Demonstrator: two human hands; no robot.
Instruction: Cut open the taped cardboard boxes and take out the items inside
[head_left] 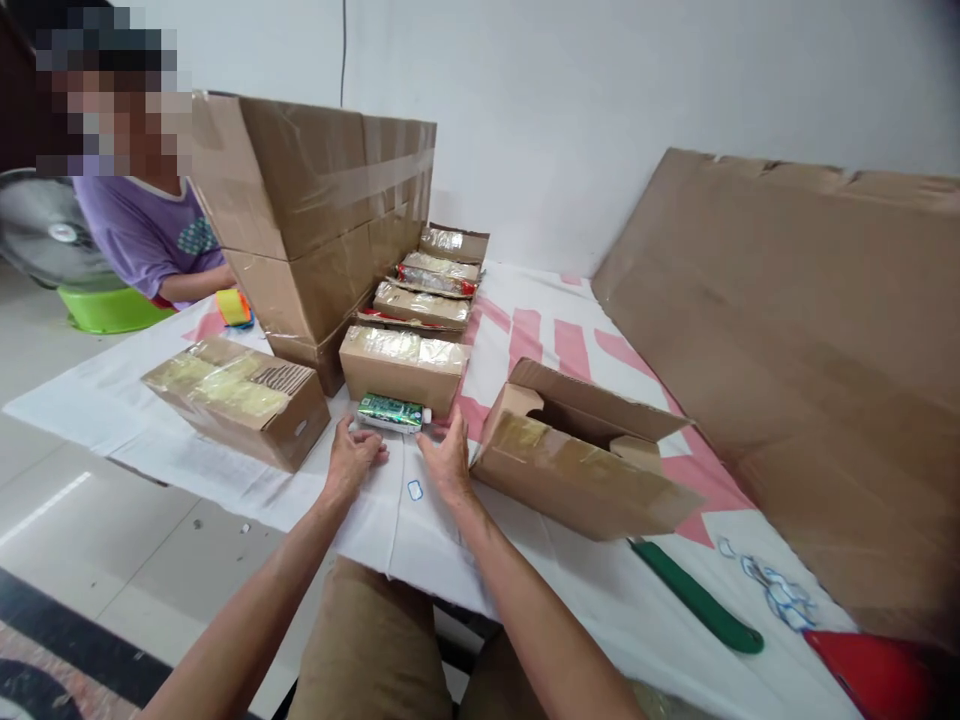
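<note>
Head view, green tube (390, 411), just beyond left hand (355, 460), right hand (448, 458)

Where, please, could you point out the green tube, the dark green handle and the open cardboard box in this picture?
Green tube (390, 412): head view, on the middle of its printed body.
Dark green handle (696, 597): head view, midway along its length.
Open cardboard box (566, 478): head view, on its near wall.

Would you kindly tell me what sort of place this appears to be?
Perhaps a small packing room: stacked, taped boxes, an open box and a green tube share a cloth-covered table.
</note>
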